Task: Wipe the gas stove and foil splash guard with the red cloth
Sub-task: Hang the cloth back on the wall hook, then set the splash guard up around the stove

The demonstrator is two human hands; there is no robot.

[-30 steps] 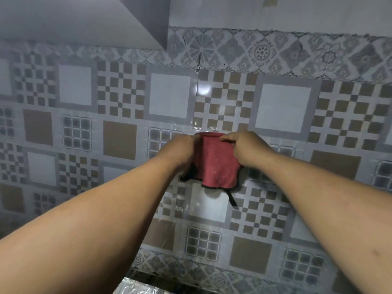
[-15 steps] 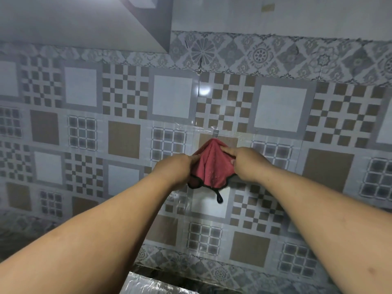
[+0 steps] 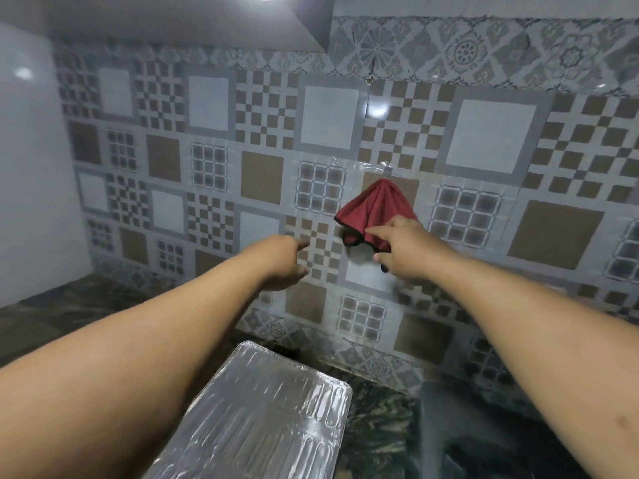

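With red cloth (image 3: 375,210) draped on a far-wall hook (image 3: 388,171), right hand (image 3: 404,252) spread touching its hem, left hand (image 3: 281,262) relaxed empty: could slip off onto countertop (image 3: 380,420) if nudged.

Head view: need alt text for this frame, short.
A red cloth hangs from a small hook on a patterned tiled wall; the right hand touches its lower edge while the left hand hovers open beside it. A foil splash guard stands below on a dark counter.
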